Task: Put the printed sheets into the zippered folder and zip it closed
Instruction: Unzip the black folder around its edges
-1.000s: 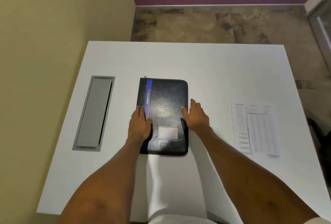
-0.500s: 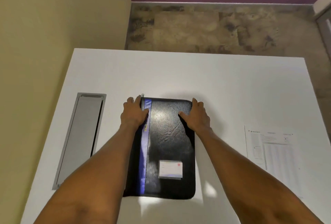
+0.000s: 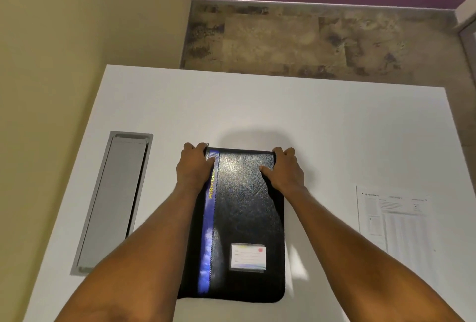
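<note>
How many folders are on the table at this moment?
1. The black zippered folder lies closed at the middle of the white table, with the left hand and the right hand on its far corners.

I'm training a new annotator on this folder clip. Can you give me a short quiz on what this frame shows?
1. True or false: the printed white paper sheets lie on the white table, to the right of the black leather-look zippered folder.
2. Which corners of the folder do the left hand and right hand hold? A) the near corners B) the far corners C) both on the long right edge
3. Fill in: the grey metal cable hatch is set into the table on the folder's ____ side.

Key: 1 true; 2 B; 3 left.
</note>
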`<state>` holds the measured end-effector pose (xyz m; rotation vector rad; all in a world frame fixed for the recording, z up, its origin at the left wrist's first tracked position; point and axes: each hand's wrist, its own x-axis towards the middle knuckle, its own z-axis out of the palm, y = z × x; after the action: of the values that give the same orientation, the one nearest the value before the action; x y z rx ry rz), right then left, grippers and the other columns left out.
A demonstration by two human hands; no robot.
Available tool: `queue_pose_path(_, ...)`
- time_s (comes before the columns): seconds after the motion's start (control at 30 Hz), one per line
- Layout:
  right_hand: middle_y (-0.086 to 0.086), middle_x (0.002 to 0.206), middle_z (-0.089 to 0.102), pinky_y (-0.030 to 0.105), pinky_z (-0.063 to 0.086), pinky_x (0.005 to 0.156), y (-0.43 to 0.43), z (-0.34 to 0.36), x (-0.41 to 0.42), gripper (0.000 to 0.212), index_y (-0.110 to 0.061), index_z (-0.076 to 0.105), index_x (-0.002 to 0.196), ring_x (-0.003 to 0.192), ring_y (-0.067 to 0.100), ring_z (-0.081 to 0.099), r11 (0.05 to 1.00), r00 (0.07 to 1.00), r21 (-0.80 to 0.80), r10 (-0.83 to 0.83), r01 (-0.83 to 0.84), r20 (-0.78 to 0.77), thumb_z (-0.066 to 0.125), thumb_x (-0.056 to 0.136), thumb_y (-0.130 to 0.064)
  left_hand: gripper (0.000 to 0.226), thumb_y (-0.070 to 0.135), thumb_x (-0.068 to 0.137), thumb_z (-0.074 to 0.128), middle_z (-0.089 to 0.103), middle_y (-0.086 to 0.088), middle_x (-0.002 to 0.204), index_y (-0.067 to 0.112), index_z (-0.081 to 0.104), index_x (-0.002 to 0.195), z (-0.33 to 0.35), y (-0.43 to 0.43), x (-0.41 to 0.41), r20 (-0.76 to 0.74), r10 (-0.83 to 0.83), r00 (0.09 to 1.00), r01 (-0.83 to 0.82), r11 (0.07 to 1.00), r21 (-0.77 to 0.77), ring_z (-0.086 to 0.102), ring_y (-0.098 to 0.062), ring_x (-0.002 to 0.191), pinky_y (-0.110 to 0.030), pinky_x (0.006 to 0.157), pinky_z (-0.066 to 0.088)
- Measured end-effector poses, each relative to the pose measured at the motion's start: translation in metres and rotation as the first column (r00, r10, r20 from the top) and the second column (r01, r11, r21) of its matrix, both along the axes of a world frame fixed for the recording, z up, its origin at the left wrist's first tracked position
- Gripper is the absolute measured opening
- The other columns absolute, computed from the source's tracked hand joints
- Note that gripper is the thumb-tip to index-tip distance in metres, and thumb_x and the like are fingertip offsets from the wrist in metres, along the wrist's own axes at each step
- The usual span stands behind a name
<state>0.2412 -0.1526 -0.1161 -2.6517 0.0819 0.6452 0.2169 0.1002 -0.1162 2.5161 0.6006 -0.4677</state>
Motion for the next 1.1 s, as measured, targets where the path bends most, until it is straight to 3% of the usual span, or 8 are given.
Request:
queue_pose_path(0.17,0.01,0.127,0.046,0.043,0.053,0.088,-0.004,0.0,-0.029,0.061,-0.017,0.048,0.133,0.117,0.029,0.054,0.997,0.998,-0.05,0.063,-0.064,-0.025,0.067,0.089,-0.054,0.052,0.039,0.096,0.068,0.046,-0.009,0.133,0.025,0.053,0.143,0.0,-0.001,-0.033,-0.006,0.018,1.0,-0.019,0.999,-0.03,0.057,-0.032,0.118,-0.048,0.094,0.053)
queue_pose_path(0.3,0.009,0.12,0.057,0.042,0.048,0.092,0.012,0.004,-0.028,0.046,-0.014,0.057,0.123,0.111,0.028,0.055,0.967,0.972,-0.193,0.194,-0.167,0.136,0.06,0.093,-0.048,0.047,0.038,0.097,0.065,0.046,-0.009,0.134,0.022,0.054,0.14,-0.001,0.0,-0.038,0.023,0.044,0.999,-0.042,0.997,-0.064,0.055,-0.03,0.119,-0.048,0.093,0.052)
queue_pose_path(0.4,0.008,0.114,0.061,0.043,0.05,0.087,0.046,0.005,-0.013,0.025,-0.012,0.063,0.117,0.103,0.029,0.059,0.945,0.914,-0.079,0.328,-0.319,0.238,0.052,0.101,-0.027,0.038,0.035,0.096,0.064,0.047,-0.009,0.13,0.015,0.058,0.128,-0.002,0.0,-0.031,0.036,0.113,0.993,-0.11,0.991,-0.077,0.053,-0.03,0.117,-0.045,0.09,0.051)
queue_pose_path(0.5,0.008,0.116,0.062,0.04,0.05,0.083,0.086,0.005,0.006,0.027,-0.014,0.064,0.124,0.103,0.03,0.061,0.899,0.881,0.064,0.406,-0.432,0.241,0.044,0.108,-0.023,0.033,0.033,0.095,0.067,0.047,-0.009,0.127,0.013,0.06,0.121,-0.005,0.0,-0.024,0.034,0.151,0.988,-0.149,0.987,-0.066,0.053,-0.029,0.114,-0.046,0.09,0.052)
queue_pose_path(0.67,0.005,0.119,0.057,0.033,0.037,0.078,0.123,-0.002,0.035,0.036,-0.026,0.066,0.131,0.102,0.027,0.058,0.774,0.781,0.113,0.61,-0.623,0.132,0.057,0.098,-0.013,0.027,0.029,0.09,0.068,0.049,-0.009,0.119,0.013,0.067,0.111,-0.013,0.001,-0.021,0.064,0.197,0.978,-0.189,0.975,-0.118,0.056,-0.029,0.11,-0.042,0.088,0.053)
queue_pose_path(0.87,-0.014,0.091,0.049,0.031,0.033,0.071,0.136,-0.018,0.052,0.022,-0.021,0.072,0.112,0.093,0.023,0.059,0.722,0.724,0.083,0.671,-0.687,0.161,0.067,0.091,-0.017,0.027,0.029,0.089,0.069,0.049,-0.005,0.115,0.014,0.069,0.112,-0.015,0.003,-0.026,0.113,0.208,0.972,-0.187,0.968,-0.17,0.059,-0.027,0.104,-0.04,0.089,0.053)
queue_pose_path(0.97,-0.002,0.103,0.056,0.031,0.034,0.07,0.136,-0.017,0.057,0.015,-0.027,0.078,0.1,0.088,0.023,0.057,0.657,0.646,0.023,0.735,-0.754,0.206,0.066,0.091,-0.022,0.026,0.032,0.089,0.069,0.05,-0.003,0.115,0.017,0.071,0.11,-0.013,0.003,-0.026,0.135,0.168,0.977,-0.157,0.984,-0.088,0.055,-0.025,0.106,-0.043,0.095,0.05)
queue_pose_path(1.1,-0.004,0.101,0.055,0.038,0.049,0.076,0.133,-0.02,0.057,0.012,-0.031,0.073,0.093,0.083,0.025,0.057,0.621,0.607,-0.006,0.769,-0.784,0.203,0.06,0.091,-0.032,0.022,0.026,0.092,0.067,0.051,-0.005,0.118,0.014,0.073,0.11,-0.012,0.005,-0.024,0.163,0.082,0.983,-0.08,0.997,-0.021,0.052,-0.025,0.11,-0.042,0.094,0.05)
